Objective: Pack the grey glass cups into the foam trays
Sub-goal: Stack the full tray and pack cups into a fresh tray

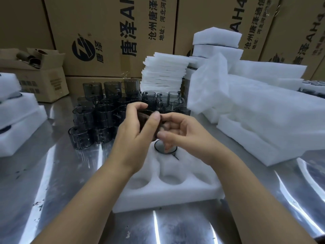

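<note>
A white foam tray [175, 192] with round pockets lies on the steel table in front of me. One grey glass cup [164, 148] sits in a far pocket; the near pockets are empty. Above the tray both hands hold one grey glass cup [149, 114]: my left hand [135, 131] grips its side, and my right hand [182, 132] curls its fingers round the other side. Most of that cup is hidden by the fingers. Several more grey cups [103, 117] stand stacked behind the tray, to the left.
A stack of thin foam sheets [163, 74] stands behind the cups. Piles of foam trays [263, 110] fill the right side, and filled trays [15, 117] sit at the left. Cardboard boxes [109, 32] line the back.
</note>
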